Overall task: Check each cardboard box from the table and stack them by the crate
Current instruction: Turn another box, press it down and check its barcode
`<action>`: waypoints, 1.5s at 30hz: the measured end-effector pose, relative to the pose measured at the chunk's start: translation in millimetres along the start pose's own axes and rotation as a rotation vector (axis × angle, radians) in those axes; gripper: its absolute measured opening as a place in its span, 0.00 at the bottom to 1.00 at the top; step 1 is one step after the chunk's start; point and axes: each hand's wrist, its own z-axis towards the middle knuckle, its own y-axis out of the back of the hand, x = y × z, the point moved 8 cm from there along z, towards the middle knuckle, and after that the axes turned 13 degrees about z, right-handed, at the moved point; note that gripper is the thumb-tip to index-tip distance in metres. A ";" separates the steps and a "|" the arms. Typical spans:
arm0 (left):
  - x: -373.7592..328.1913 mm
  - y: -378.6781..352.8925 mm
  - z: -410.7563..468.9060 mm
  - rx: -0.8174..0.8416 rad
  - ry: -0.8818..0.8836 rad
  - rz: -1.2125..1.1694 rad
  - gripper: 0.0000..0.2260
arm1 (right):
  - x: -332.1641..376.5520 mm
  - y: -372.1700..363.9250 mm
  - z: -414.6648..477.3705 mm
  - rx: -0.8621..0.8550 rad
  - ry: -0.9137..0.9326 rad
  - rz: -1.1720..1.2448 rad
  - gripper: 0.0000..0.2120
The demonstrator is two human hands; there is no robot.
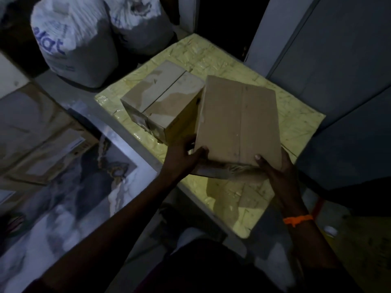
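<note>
A flat brown cardboard box point(239, 123) is held over the yellowish table top point(296, 123), its near end raised. My left hand point(184, 155) grips its near left corner, thumb on the top face. My right hand point(275, 166), with an orange band at the wrist, grips the near right corner. A second, taller cardboard box point(160, 98) with worn tape stands on the table just left of it, touching or nearly touching. No crate is in view.
Two large white sacks point(74, 43) stand at the back left. More flattened cardboard point(38, 132) lies on the patterned floor to the left. Grey cabinet panels point(328, 60) rise right of the table. The scene is dim.
</note>
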 end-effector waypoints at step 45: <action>227.7 122.6 -349.8 -0.798 0.858 -0.168 0.39 | -68.0 -389.7 -150.5 1.229 0.068 -0.390 0.33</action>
